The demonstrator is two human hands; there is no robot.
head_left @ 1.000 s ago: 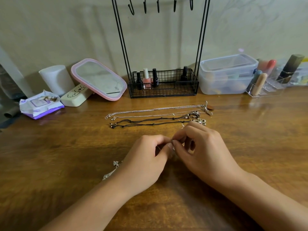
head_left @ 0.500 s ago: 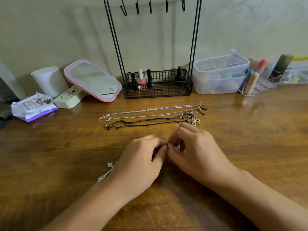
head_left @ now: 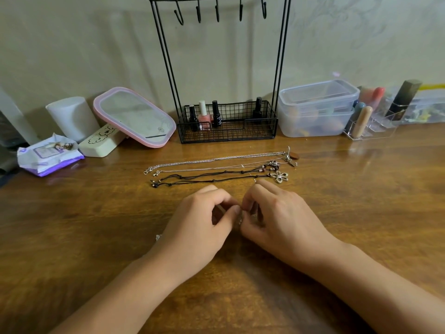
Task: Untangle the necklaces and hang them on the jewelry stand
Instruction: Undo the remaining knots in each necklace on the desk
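Both hands (head_left: 240, 220) curled, fingertips pinching a chain (head_left: 240, 219)

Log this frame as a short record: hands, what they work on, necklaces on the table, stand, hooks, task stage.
left hand: fingers curled, pinching a thin silver chain
right hand: fingers curled, pinching the same chain
silver chain: mostly hidden between the two hands
laid-out necklaces: four, side by side on the wooden table, two silver chains and two black cords
jewelry stand: black wire, upright against the wall, nail polish bottles in its basket
hooks: nothing hanging on the visible ones
task stage: untangling; nothing hung yet
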